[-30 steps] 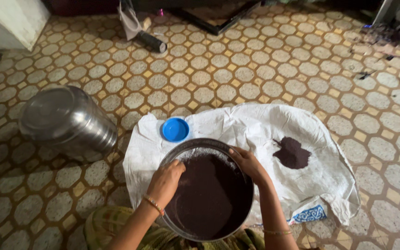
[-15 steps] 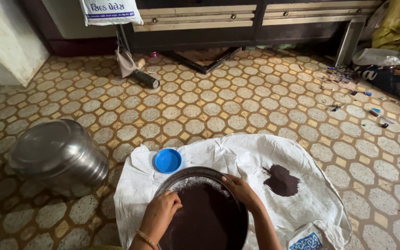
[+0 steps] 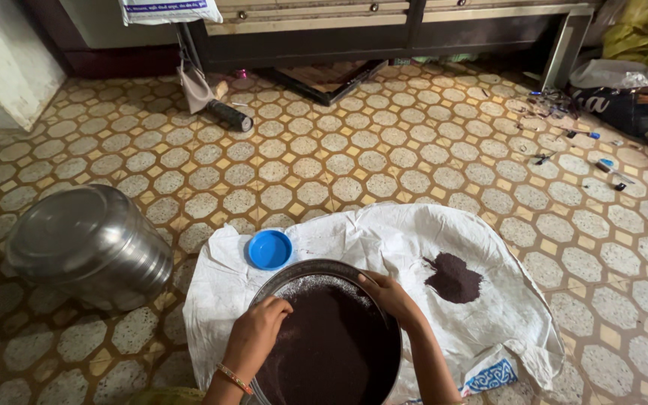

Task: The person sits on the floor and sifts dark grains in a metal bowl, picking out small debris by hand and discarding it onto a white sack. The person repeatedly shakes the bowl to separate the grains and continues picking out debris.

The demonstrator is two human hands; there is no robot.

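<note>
We gripped the pan (image 3: pixel 324 337) at six o'clock on the cloth (image 3: pixel 384 247), left hand (image 3: pixel 258 334) curled on its nine o'clock rim, right hand (image 3: pixel 390 296) clasping two o'clock, best kept level so the seeds (image 3: pixel 331 352) stayed in.

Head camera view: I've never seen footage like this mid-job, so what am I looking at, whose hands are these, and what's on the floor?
This is one picture from a camera worn on a person's head, looking down at their own bare hands; no machine is involved. The left hand and right hand both rest on the rim of a round metal pan full of dark fine grains. The pan sits on a white sack spread over a patterned tiled floor. A small pile of dark grains and a blue lid lie on the sack. A steel pot stands at the left.
</note>
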